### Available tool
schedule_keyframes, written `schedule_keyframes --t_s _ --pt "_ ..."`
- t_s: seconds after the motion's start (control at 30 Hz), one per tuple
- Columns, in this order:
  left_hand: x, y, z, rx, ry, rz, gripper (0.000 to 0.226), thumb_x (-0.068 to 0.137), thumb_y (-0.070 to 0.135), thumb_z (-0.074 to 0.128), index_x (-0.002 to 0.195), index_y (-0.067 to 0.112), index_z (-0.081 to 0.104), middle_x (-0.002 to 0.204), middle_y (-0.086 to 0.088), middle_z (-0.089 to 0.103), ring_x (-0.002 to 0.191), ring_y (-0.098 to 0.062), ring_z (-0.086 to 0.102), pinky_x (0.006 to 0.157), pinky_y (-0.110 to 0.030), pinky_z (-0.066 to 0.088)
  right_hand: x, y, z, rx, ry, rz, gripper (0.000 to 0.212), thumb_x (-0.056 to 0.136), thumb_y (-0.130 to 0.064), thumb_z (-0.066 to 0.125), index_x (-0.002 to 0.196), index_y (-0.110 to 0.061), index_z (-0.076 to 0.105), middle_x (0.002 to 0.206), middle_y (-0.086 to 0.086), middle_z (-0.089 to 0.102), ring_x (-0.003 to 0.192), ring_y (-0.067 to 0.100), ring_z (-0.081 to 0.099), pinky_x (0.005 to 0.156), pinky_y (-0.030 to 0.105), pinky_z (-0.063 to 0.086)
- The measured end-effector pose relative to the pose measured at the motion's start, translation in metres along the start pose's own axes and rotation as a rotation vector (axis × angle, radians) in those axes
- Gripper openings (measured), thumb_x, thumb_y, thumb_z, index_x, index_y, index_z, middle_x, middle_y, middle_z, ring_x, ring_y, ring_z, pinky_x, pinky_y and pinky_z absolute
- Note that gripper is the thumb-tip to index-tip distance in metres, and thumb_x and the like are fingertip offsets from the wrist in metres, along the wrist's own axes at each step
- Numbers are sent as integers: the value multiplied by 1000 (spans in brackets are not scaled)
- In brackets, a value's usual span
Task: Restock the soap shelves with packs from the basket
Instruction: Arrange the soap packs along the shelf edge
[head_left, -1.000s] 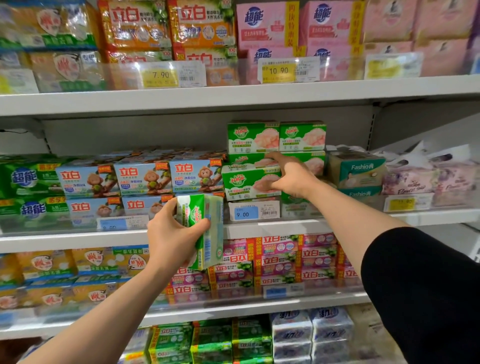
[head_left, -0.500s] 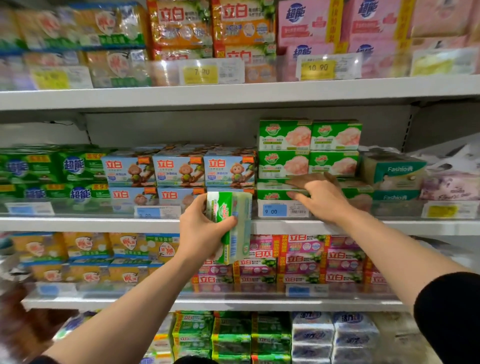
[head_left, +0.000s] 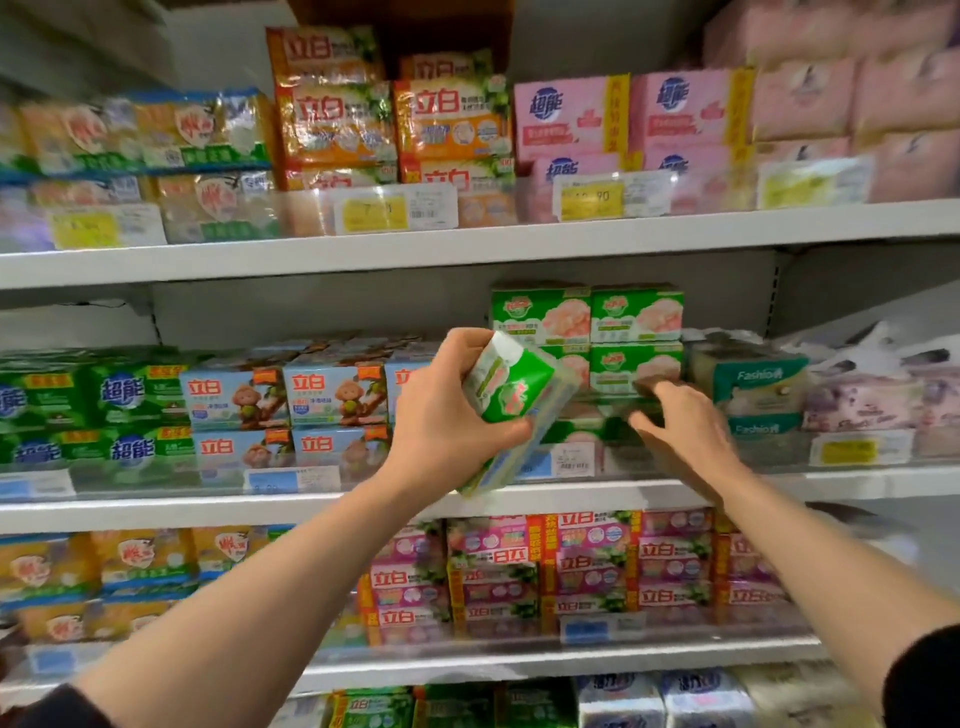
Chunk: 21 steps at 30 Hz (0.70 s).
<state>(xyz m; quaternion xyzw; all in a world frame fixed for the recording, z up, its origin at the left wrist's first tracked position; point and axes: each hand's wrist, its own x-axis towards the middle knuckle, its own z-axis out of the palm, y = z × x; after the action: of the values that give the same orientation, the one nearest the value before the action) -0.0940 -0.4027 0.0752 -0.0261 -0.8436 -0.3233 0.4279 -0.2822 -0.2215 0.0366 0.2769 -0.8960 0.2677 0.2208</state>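
My left hand grips a green and white soap pack, tilted, in front of the middle shelf. Behind it stands a stack of matching green soap packs, two wide and about three high. My right hand reaches to the lower right part of that stack with fingers spread and fairly straight, blurred by motion; whether it touches a pack is unclear. The basket is out of view.
Blue soap packs and green packs fill the middle shelf to the left, teal Fashio boxes stand to the right. A clear plastic rail with price tags runs along the shelf front. Shelves above and below hold packed soap.
My left hand has lifted the green pack up and to the right, tilting it toward the green stack. My right hand has stayed at the stack's lower right. The camera has tilted upward.
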Motion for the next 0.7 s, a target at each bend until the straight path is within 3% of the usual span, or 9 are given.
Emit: schedule_keyframes --t_s 0.07,0.13,0.23,0.33,0.47,0.6,0.7 --pt "21 16 15 199 -49 144 71 61 38 82 124 29 51 107 8 69 93 -14 67 76 -41 57 -8 15 1 17 -26 3 27 93 -33 56 110 -12 59 113 11 64 101 28 58 77 34 46" --pt "41 27 35 414 -102 268 79 67 40 82 137 30 47 125 6 64 106 -17 63 85 -36 53 -15 22 4 64 -19 -25 26 93 -36 58 110 -18 62 111 3 66 97 21 61 73 29 46" --pt "61 25 66 673 -269 365 81 78 38 75 148 30 34 145 6 48 126 -16 51 92 -35 47 -16 25 3 75 1 -39 32 92 -35 58 121 -21 61 119 1 64 105 21 59 82 32 48" --pt "71 8 84 738 -441 292 74 79 32 75 144 23 41 138 2 54 123 -21 52 96 -38 48 -15 32 5 52 -10 10 36 94 -21 56 130 -21 52 129 4 55 116 25 52 91 33 45" --pt "78 -9 72 679 -479 145 85 69 40 84 142 20 46 136 0 57 124 -19 52 102 -34 42 -13 34 7 -1 -35 1 37 93 -37 57 124 -17 52 120 2 56 112 23 51 84 33 45" --pt "102 -11 64 735 -637 61 91 63 39 88 141 22 43 133 0 58 119 -20 54 99 -33 43 -13 33 9 -8 3 -9 35 91 -33 59 121 -15 53 118 4 58 111 23 51 85 33 45" --pt "117 -13 65 646 -733 -14 92 59 33 91 136 25 41 131 0 55 116 -21 53 98 -33 44 -14 33 10 1 7 -18 33 90 -33 61 118 -16 54 116 3 58 108 23 51 83 31 44"
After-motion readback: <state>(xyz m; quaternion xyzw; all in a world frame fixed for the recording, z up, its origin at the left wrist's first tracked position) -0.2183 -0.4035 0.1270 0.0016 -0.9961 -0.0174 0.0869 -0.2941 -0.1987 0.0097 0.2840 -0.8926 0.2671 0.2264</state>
